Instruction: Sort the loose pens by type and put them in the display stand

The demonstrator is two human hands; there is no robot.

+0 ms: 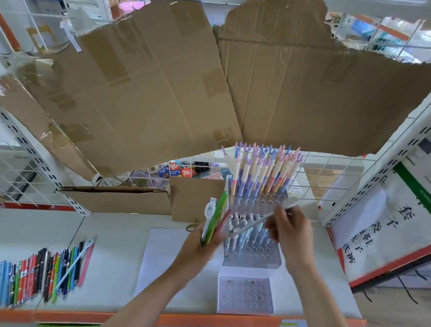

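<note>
My left hand (204, 236) grips a small bunch of pens (215, 215), fingers curled round the lower ends, tips fanning upward: a green one, a white one with a round cap, a red or pink one at the edge. My right hand (288, 228) pinches a single pale pen (259, 220), blurred, lying slanted with its low end toward my left hand and its high end up past my right fingers. Both hands hang over the clear display stand (252, 252), which sits on the counter (113, 243) right under and between them. The stand's back rows, beyond my hands, are packed with tall pastel pens (261, 167) with antler-like tops, upright. The middle rows just behind my right hand hold shorter bluish pens (253, 229); exact holes are hard to tell. The front rows nearest me look mostly bare. A second, smaller holed block (246, 292) sits closer to me, below my right forearm, on a white base. Well off to the left of my left arm, a row of loose pens (32, 275) lies flat near the counter's orange front edge: blue, red, black, green, pink, with one white pen laid diagonally across them. Beyond my hands, brown cardboard sheets (163, 88) hang against a white wire grid (338, 179). A paper sheet (156, 257) lies on the counter under my left forearm.
</note>
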